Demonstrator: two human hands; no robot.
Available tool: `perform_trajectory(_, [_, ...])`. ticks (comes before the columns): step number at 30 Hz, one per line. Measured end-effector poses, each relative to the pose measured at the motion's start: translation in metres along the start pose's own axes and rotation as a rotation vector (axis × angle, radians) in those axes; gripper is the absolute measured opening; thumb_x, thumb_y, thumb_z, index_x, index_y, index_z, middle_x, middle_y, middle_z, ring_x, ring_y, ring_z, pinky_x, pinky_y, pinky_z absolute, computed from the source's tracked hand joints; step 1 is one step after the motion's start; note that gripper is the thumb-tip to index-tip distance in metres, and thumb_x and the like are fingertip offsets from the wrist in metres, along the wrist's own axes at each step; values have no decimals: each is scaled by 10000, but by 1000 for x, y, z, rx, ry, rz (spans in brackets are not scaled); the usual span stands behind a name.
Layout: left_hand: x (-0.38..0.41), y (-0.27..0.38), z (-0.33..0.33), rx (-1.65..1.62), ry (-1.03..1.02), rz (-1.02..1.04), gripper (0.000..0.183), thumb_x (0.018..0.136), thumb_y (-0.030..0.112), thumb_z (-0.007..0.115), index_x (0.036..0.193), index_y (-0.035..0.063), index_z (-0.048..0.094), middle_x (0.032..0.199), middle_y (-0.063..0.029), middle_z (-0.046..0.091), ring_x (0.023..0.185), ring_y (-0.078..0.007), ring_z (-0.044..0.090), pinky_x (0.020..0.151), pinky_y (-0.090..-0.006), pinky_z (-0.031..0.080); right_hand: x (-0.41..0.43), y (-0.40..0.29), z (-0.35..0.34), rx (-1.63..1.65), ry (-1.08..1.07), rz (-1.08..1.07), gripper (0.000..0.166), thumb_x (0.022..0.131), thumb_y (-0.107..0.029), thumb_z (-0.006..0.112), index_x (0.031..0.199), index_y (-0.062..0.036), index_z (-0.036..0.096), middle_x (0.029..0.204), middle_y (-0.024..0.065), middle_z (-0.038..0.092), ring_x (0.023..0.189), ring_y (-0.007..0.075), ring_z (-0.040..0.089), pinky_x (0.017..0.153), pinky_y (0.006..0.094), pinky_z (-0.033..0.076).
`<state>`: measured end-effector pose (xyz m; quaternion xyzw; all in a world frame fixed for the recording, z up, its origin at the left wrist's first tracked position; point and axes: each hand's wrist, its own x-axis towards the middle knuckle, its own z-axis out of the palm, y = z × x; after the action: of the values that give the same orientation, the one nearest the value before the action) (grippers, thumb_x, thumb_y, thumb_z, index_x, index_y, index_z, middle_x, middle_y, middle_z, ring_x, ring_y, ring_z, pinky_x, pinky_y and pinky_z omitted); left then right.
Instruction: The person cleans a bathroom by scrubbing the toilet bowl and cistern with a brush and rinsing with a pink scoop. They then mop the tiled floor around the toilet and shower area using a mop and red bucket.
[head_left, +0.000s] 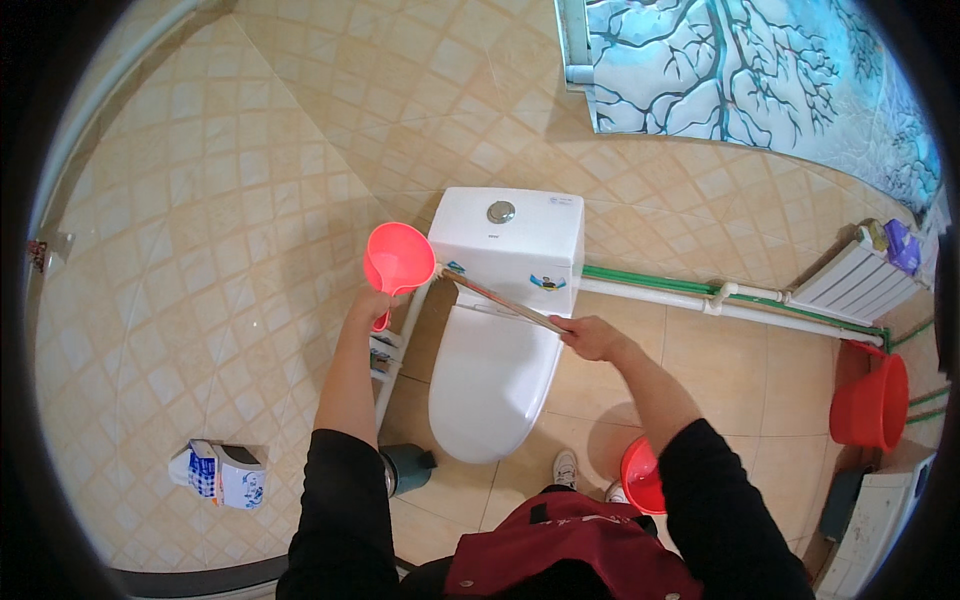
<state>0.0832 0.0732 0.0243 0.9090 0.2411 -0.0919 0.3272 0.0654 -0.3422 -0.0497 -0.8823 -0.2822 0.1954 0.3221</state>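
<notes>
My left hand (372, 304) grips the handle of a pink plastic water dipper (399, 251), its bowl facing up beside the toilet tank (480, 251). In my right hand (592, 337) is the end of a long thin stick (506, 301). The stick slants across the front of the tank, and its far end lies close to the dipper. Whether that end touches the dipper or the tank, I cannot tell. Below the stick, the white toilet lid (480, 390) is down. A round metal flush button (501, 212) sits on top of the tank.
A green bin (411, 469) stands left of the toilet, below a narrow white rack (385, 360). One red bucket (641, 480) is by my feet; another (870, 405) is at the right wall. White pipes (645, 296) run toward a radiator (855, 285). A tissue box (240, 480) hangs left.
</notes>
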Motion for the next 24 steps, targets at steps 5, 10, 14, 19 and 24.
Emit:
perform_trajectory(5, [-12, -1, 6, -131, -6, -41, 220, 640, 49, 636, 858, 31, 607, 657, -57, 581, 581, -143, 548, 517, -333, 453, -105, 59, -59, -226, -114, 25, 443, 814, -217, 494, 1250, -177, 422, 773, 226, 570, 671, 367, 545, 634, 425, 435])
perform_trajectory(10, [37, -50, 17, -44, -50, -30, 192, 667, 22, 611, 857, 30, 586, 627, -78, 561, 515, -164, 534, 452, -340, 441, -208, 53, -109, -196, -126, 371, 381, 810, -215, 515, 1190, -196, 491, 816, 209, 589, 700, 346, 574, 658, 392, 465])
perform_trajectory(14, [49, -49, 37, -121, -36, 45, 135, 679, 17, 605, 810, 20, 569, 583, -75, 540, 476, -175, 521, 414, -338, 423, -214, 71, -90, -141, -57, 314, 387, 806, -214, 516, 1191, -182, 489, 810, 217, 587, 696, 358, 579, 644, 398, 470])
perform_trajectory(19, [40, -77, 18, -132, -26, -7, 160, 678, 15, 606, 835, 20, 584, 614, -62, 550, 508, -172, 527, 434, -326, 417, -104, 41, -25, -4, -134, 244, 388, 816, -224, 490, 1200, -169, 475, 865, 220, 587, 783, 371, 571, 705, 418, 454])
perform_trajectory(24, [-7, -14, 15, -183, -89, -112, 220, 646, 37, 597, 866, 30, 590, 694, -79, 580, 602, -174, 557, 525, -337, 440, -10, 35, 57, -15, -38, 137, 405, 832, -233, 474, 1232, -180, 443, 898, 216, 590, 783, 356, 574, 705, 397, 456])
